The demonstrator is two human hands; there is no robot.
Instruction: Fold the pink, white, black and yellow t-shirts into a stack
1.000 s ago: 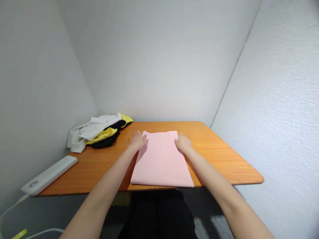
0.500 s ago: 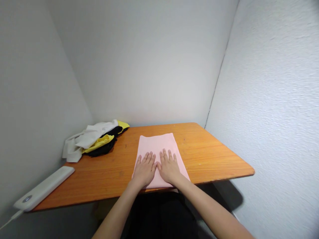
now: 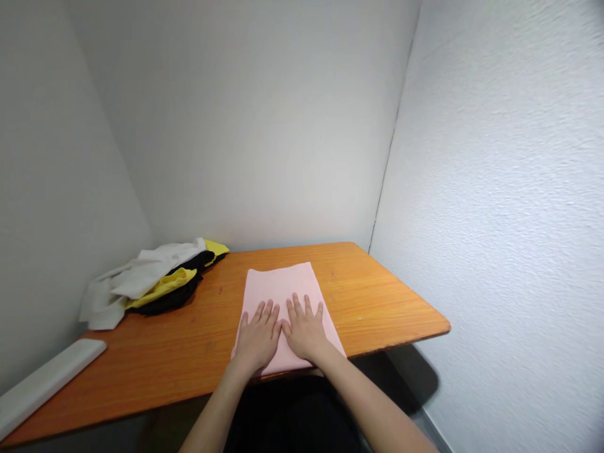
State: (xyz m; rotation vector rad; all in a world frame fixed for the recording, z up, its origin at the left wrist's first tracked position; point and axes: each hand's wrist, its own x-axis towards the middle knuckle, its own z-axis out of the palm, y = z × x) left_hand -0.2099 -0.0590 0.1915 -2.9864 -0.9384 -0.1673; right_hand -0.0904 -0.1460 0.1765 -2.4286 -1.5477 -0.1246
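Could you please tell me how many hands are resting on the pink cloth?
2: the left hand lies flat on the left part of the pink cloth, and the right hand lies flat beside it, on the right. No other hand is in view.

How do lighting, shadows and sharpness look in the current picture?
Head view: right wall bright, left wall dimmer; head view: a dark shadow on the right wall below the table; head view: left hand and right hand fairly sharp, fingers distinct against the pink cloth; head view: top right corner darkened.
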